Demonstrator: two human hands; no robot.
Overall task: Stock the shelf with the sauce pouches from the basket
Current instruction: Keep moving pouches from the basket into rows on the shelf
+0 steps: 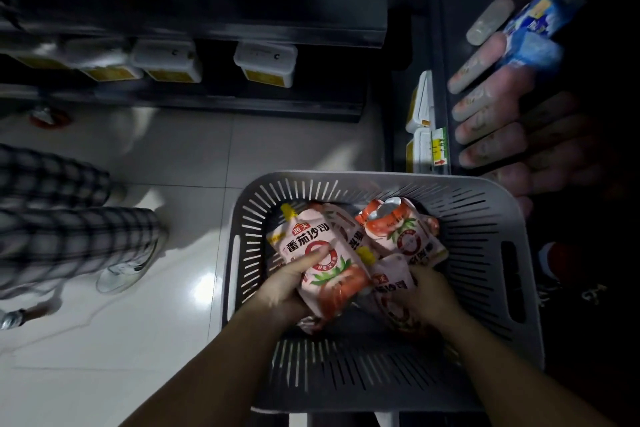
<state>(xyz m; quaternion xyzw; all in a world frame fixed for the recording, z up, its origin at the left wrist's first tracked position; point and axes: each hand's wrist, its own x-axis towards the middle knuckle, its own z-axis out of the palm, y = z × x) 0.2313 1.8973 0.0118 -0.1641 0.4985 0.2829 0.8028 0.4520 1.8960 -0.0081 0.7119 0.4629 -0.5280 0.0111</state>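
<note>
Gripping one pouch point(322, 253) in left hand point(294, 284), clutching second pouch point(391, 295) in right hand point(427, 291). Lift both clear of basket point(485, 191), carry to shelf point(450, 45) at two o'clock.

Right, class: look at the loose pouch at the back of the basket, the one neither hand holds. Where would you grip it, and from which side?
Probably at its far end, coming from above. The pouch lies flat with that end raised and clear near the basket's back wall. Its near end crowds against the other pouches and the right hand.
</note>
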